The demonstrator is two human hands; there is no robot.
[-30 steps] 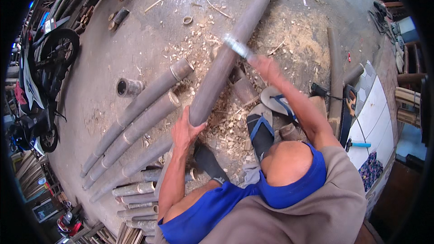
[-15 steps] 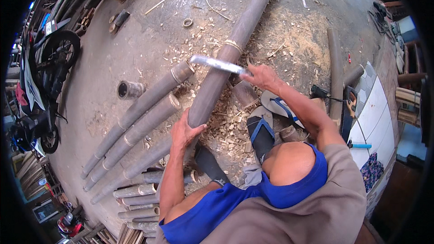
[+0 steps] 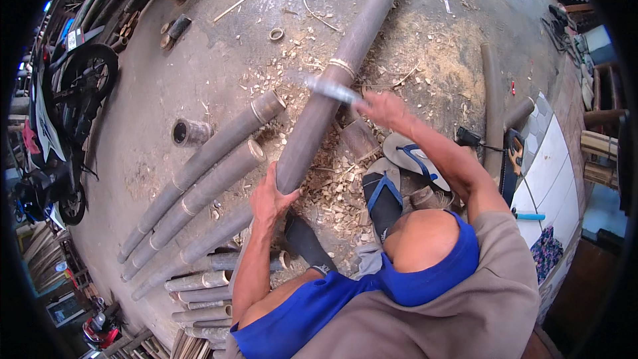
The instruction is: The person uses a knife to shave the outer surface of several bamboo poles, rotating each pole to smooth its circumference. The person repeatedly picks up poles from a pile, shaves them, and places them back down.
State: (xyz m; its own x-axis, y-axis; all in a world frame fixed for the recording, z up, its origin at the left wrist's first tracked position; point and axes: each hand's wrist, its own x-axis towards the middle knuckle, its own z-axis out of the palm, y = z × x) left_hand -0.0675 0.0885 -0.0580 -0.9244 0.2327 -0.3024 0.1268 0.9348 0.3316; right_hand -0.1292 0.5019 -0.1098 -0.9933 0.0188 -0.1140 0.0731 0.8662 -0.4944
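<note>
A long, dark bamboo pole slants from the upper middle down toward me, with pale rings at its nodes. My left hand is closed around its near end, the thumb lying across it. In my right hand is a broad-bladed knife, smeared by motion. Its blade lies across the pole just on the near side of a node ring; whether it touches the bamboo I cannot tell. Most of the handle is hidden in my fist. Pale wood chips cover the floor under the pole.
Cut bamboo poles lie to the left, beside a short hollow piece. My sandalled foot is close to the pole, with a loose sandal beside it. A handsaw rests at right; a motorcycle stands far left.
The knife has shifted slightly to the right with my right hand, its blade now more blurred. My left hand and the pole have stayed nearly in place.
</note>
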